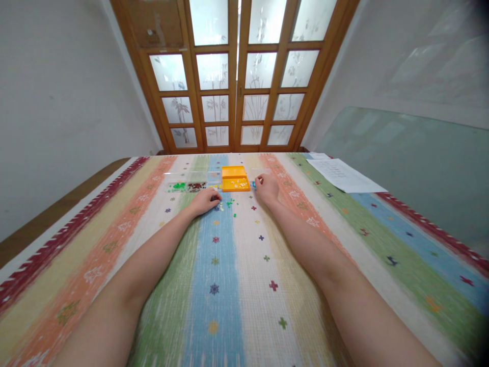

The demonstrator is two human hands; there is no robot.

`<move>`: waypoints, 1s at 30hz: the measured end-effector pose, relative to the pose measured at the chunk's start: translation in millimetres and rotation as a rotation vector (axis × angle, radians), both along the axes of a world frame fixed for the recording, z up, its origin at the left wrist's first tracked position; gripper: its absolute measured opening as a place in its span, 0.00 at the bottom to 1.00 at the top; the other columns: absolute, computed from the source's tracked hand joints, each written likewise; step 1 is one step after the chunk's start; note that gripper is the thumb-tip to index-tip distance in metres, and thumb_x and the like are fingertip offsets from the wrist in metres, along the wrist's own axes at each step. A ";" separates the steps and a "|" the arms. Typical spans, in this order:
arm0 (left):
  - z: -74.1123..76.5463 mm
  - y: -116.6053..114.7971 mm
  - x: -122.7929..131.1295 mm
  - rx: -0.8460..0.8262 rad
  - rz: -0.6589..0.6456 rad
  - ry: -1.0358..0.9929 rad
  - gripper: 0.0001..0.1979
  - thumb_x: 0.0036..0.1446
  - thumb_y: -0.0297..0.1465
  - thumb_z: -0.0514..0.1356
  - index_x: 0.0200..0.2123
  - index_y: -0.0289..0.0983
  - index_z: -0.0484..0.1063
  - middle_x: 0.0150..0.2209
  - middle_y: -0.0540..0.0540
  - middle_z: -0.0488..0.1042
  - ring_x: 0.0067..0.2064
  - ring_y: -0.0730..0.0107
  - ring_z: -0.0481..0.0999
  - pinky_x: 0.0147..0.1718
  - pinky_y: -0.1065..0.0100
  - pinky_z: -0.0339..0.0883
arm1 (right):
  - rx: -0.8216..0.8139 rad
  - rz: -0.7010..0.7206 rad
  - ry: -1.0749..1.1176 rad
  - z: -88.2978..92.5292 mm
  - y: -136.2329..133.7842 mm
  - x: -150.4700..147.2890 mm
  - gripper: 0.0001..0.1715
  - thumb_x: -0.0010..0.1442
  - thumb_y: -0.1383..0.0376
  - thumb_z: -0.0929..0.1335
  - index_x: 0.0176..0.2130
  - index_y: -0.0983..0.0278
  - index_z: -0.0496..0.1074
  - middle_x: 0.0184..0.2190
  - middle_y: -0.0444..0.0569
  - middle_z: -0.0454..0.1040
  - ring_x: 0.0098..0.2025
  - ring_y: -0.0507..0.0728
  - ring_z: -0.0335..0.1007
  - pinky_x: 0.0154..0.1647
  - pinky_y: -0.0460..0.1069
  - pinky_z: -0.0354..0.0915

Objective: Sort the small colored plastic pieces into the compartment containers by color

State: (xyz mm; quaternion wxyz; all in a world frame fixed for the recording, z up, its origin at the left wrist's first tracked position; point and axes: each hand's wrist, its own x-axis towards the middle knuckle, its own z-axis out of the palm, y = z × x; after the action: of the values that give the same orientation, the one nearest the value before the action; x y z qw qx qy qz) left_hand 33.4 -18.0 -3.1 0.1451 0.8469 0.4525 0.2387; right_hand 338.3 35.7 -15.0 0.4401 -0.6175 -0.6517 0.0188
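Note:
My left hand (pixel 206 201) rests on the striped cloth with its fingers curled together, beside a few small pale and green pieces (pixel 229 204). Whatever it pinches is too small to make out. My right hand (pixel 266 187) is closed in a pinch just right of the open orange box (pixel 236 172), over a clear box with blue pieces (pixel 252 185); its fingertips hide what they hold, if anything. White pieces lie in the orange box. Left of it stand clear boxes with green pieces (pixel 178 186) and dark red pieces (pixel 196 186).
The table is covered by a striped patterned cloth (pixel 217 265). White paper sheets (pixel 342 173) lie at the far right. Beyond the table's far edge are wooden doors with glass panes (pixel 238 102), and a greenish panel (pixel 412 153) leans at the right wall.

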 end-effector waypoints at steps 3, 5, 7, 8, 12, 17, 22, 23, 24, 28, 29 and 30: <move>-0.9 -0.1 -0.2 0.007 0.020 -0.025 0.07 0.58 0.30 0.62 0.37 0.39 0.82 0.38 0.45 0.80 0.40 0.63 0.76 0.45 0.63 0.69 | 0.053 0.048 -0.052 -0.2 -1.2 -4.8 0.16 0.69 0.59 0.64 0.35 0.61 0.77 0.33 0.52 0.76 0.35 0.60 0.68 0.39 0.53 0.62; -2.1 0.4 0.5 0.006 0.051 -0.086 0.07 0.59 0.31 0.62 0.37 0.39 0.82 0.38 0.46 0.81 0.39 0.63 0.77 0.44 0.63 0.69 | 0.088 0.134 -0.103 1.2 -4.1 -11.4 0.14 0.68 0.61 0.64 0.35 0.61 0.77 0.34 0.52 0.77 0.38 0.61 0.68 0.41 0.54 0.62; -3.3 1.5 2.7 -0.005 0.087 -0.188 0.08 0.59 0.33 0.62 0.37 0.38 0.81 0.38 0.46 0.81 0.38 0.64 0.77 0.44 0.63 0.69 | 0.120 0.253 -0.172 3.5 -10.0 -20.3 0.12 0.68 0.63 0.65 0.37 0.61 0.78 0.35 0.53 0.77 0.41 0.62 0.69 0.44 0.54 0.62; -3.8 2.0 4.6 -0.019 0.102 -0.248 0.08 0.59 0.34 0.63 0.37 0.38 0.81 0.37 0.46 0.81 0.38 0.64 0.77 0.43 0.63 0.69 | 0.139 0.302 -0.205 5.0 -14.0 -25.4 0.11 0.68 0.63 0.66 0.38 0.61 0.78 0.36 0.53 0.77 0.42 0.62 0.69 0.46 0.55 0.62; -3.6 2.4 15.5 -0.129 0.137 -0.486 0.11 0.59 0.38 0.64 0.34 0.36 0.79 0.33 0.46 0.80 0.35 0.67 0.75 0.40 0.65 0.70 | 0.202 0.498 -0.333 11.5 -34.9 -47.3 0.10 0.70 0.63 0.66 0.42 0.60 0.78 0.40 0.54 0.77 0.46 0.63 0.68 0.50 0.56 0.60; -2.2 -0.1 25.4 -0.185 0.157 -0.603 0.14 0.59 0.42 0.65 0.32 0.36 0.77 0.31 0.47 0.79 0.33 0.69 0.75 0.37 0.66 0.70 | 0.222 0.588 -0.397 15.1 -49.7 -63.2 0.10 0.72 0.61 0.66 0.43 0.59 0.78 0.40 0.53 0.76 0.46 0.63 0.66 0.49 0.56 0.59; -8.5 3.7 17.3 -0.086 0.163 -0.423 0.11 0.60 0.38 0.62 0.32 0.36 0.78 0.33 0.47 0.80 0.35 0.66 0.76 0.41 0.65 0.70 | 0.148 0.647 -0.386 12.6 -46.4 -58.6 0.07 0.69 0.65 0.68 0.39 0.60 0.77 0.37 0.51 0.76 0.43 0.60 0.67 0.47 0.54 0.59; -10.4 5.0 14.6 -0.064 0.175 -0.373 0.11 0.61 0.37 0.61 0.33 0.37 0.79 0.33 0.47 0.80 0.36 0.66 0.76 0.42 0.64 0.70 | 0.125 0.695 -0.392 12.7 -46.6 -57.9 0.06 0.68 0.65 0.69 0.39 0.61 0.77 0.37 0.50 0.76 0.42 0.60 0.67 0.46 0.53 0.59; -12.2 6.3 12.1 -0.045 0.185 -0.325 0.11 0.61 0.37 0.61 0.33 0.37 0.79 0.34 0.47 0.81 0.37 0.65 0.76 0.42 0.64 0.70 | 0.103 0.751 -0.402 13.2 -47.5 -57.9 0.05 0.67 0.65 0.70 0.39 0.61 0.77 0.37 0.50 0.76 0.42 0.60 0.67 0.46 0.53 0.59; -15.4 8.6 6.2 -0.001 0.189 -0.184 0.12 0.62 0.36 0.59 0.36 0.38 0.81 0.37 0.46 0.81 0.39 0.63 0.77 0.43 0.63 0.69 | 0.051 0.940 -0.476 17.0 -54.6 -64.2 0.05 0.63 0.62 0.72 0.39 0.62 0.78 0.39 0.50 0.75 0.44 0.60 0.68 0.48 0.53 0.60; -15.0 8.6 5.8 0.003 0.178 -0.156 0.12 0.62 0.36 0.59 0.36 0.38 0.81 0.37 0.46 0.81 0.39 0.63 0.77 0.42 0.63 0.69 | 0.048 0.969 -0.498 17.6 -56.1 -66.2 0.05 0.62 0.63 0.72 0.39 0.62 0.78 0.39 0.50 0.75 0.44 0.60 0.68 0.48 0.53 0.60; -14.4 8.3 5.6 0.004 0.165 -0.130 0.12 0.62 0.36 0.59 0.37 0.38 0.82 0.37 0.46 0.81 0.38 0.63 0.77 0.42 0.64 0.68 | 0.050 0.989 -0.516 17.8 -57.1 -67.9 0.04 0.62 0.63 0.72 0.38 0.61 0.78 0.39 0.50 0.75 0.44 0.60 0.68 0.48 0.53 0.60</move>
State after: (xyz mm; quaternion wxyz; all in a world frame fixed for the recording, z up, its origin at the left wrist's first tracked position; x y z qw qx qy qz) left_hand 39.0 -9.7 -17.5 0.1521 0.7898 0.5099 0.3050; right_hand 270.4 -21.4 2.8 0.2197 -0.2122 -0.9506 0.0559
